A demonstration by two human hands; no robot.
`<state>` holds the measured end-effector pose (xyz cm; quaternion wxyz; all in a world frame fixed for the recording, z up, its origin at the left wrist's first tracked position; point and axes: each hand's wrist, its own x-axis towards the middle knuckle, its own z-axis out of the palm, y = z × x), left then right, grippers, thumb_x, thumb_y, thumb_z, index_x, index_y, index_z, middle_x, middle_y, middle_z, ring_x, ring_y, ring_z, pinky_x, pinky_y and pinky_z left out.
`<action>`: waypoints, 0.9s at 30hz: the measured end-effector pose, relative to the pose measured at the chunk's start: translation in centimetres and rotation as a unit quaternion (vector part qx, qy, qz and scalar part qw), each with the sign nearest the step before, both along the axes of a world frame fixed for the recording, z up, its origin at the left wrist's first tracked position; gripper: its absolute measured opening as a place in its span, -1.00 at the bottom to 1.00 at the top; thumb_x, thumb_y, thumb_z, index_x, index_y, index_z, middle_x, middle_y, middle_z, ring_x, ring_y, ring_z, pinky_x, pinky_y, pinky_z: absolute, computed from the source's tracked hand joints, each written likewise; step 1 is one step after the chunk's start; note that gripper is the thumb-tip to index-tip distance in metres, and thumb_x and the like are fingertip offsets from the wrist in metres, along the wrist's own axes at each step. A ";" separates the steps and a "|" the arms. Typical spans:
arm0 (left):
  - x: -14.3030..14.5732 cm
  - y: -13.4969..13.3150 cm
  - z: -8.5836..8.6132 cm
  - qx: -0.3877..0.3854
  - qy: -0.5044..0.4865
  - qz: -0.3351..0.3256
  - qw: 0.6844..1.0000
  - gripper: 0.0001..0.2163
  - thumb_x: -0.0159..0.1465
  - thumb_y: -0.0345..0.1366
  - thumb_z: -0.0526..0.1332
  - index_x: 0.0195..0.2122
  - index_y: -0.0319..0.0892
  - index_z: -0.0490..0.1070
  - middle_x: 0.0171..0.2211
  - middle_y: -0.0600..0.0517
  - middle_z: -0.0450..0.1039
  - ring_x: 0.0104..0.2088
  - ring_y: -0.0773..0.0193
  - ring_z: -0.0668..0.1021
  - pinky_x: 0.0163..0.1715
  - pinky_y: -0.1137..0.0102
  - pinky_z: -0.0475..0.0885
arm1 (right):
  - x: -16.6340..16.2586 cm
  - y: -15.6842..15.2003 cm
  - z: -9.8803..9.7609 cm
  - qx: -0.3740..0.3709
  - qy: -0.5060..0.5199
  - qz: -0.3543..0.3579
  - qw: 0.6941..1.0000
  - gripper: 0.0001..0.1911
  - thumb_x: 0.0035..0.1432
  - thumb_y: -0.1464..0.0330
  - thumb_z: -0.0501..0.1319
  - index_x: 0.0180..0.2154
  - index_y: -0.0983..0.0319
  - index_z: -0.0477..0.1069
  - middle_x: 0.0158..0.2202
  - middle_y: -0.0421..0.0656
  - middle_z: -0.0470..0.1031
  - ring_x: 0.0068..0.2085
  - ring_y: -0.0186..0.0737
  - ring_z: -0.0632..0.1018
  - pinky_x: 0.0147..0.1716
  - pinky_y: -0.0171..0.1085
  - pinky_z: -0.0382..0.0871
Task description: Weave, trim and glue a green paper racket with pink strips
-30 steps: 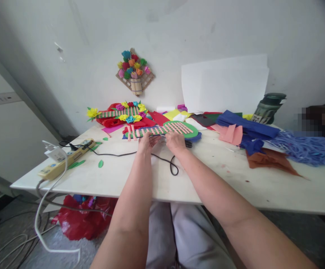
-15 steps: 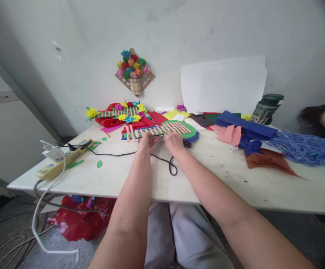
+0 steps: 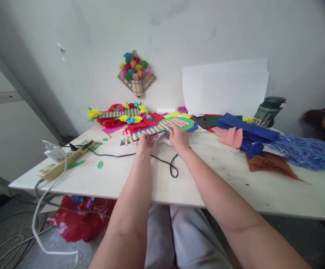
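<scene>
A green racket-shaped craft piece [image 3: 154, 130] with pink paper strips across it and blue paper behind is held at a tilt over the table. My left hand [image 3: 145, 144] grips the near edge of its narrow part, palm turned up and fingers partly under it. My right hand [image 3: 178, 138] is closed on the near edge where the piece widens; its fingertips are partly hidden. Beyond it, at the back left, lies a similar craft piece [image 3: 123, 113] trimmed with yellow, blue and pink paper flowers. Below my hands a black cord [image 3: 162, 160] loops across the tabletop.
A yellow power strip [image 3: 67, 158] with a white charger sits at the left. At the right lie blue crepe paper [image 3: 243, 127], pink paper [image 3: 232, 137], brown paper [image 3: 271, 163], blue stringy material [image 3: 308, 151] and a dark green bottle [image 3: 268, 111]. Green paper leaves [image 3: 100, 164] are scattered.
The craft piece has tilted, its wide right end rising, with both hands on it. My right hand has moved slightly up and right. A black object beside it is now out of sight.
</scene>
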<state>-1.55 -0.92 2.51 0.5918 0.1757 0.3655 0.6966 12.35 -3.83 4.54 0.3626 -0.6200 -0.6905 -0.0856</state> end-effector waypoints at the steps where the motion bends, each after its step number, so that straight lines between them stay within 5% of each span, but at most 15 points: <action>1: 0.0 -0.1 0.1 -0.001 -0.002 0.002 1.000 -0.86 0.15 -0.42 0.06 -0.25 -0.27 0.27 -0.49 -0.09 0.46 -0.42 0.22 0.57 -0.57 0.54 0.43 | -0.1 0.1 -0.1 -0.009 0.018 -0.002 1.000 -0.68 0.17 0.28 -0.03 -0.14 0.24 0.38 -0.30 -0.06 0.52 -0.28 -0.16 0.48 -0.36 -0.31 0.20; 8: -0.1 -0.5 0.5 -0.015 -0.028 -0.002 1.000 -0.88 0.14 -0.41 0.07 -0.28 -0.22 0.29 -0.52 0.00 0.44 -0.59 0.38 0.51 -0.78 0.65 0.16 | -0.1 0.6 -0.6 -0.098 0.079 -0.015 0.992 -0.67 0.06 0.12 0.06 -0.43 0.16 0.49 -0.39 -0.16 0.54 -0.33 -0.22 0.49 -0.46 -0.35 0.19; 18: 0.4 -0.6 0.5 0.006 -0.060 -0.074 0.995 -0.94 0.14 -0.37 0.07 -0.41 -0.22 0.29 -0.55 -0.03 0.43 -0.57 0.36 0.50 -0.76 0.64 0.23 | -0.1 0.6 -0.7 -0.071 0.070 -0.039 0.994 -0.53 0.15 0.06 -0.08 -0.33 0.15 0.51 -0.35 -0.06 0.55 -0.31 -0.18 0.51 -0.38 -0.31 0.21; 23: 0.3 -0.3 0.4 0.036 -0.089 -0.026 0.995 -0.96 0.12 -0.43 0.07 -0.42 -0.23 0.29 -0.51 0.00 0.43 -0.42 0.32 0.54 -0.54 0.56 0.44 | -0.2 -0.1 -1.0 -0.018 -0.011 -0.016 1.000 -0.62 0.14 0.15 -0.03 -0.41 0.20 0.47 -0.41 -0.07 0.53 -0.33 -0.17 0.50 -0.36 -0.31 0.20; 27: -0.2 0.1 0.1 0.066 -0.127 0.023 0.989 -0.93 0.11 -0.47 0.06 -0.39 -0.21 0.27 -0.49 0.02 0.43 -0.36 0.31 0.54 -0.33 0.45 0.50 | 0.2 -0.2 -0.9 0.034 0.066 -0.023 0.997 -0.62 0.14 0.14 -0.03 -0.34 0.27 0.40 -0.41 -0.06 0.52 -0.34 -0.18 0.49 -0.35 -0.32 0.19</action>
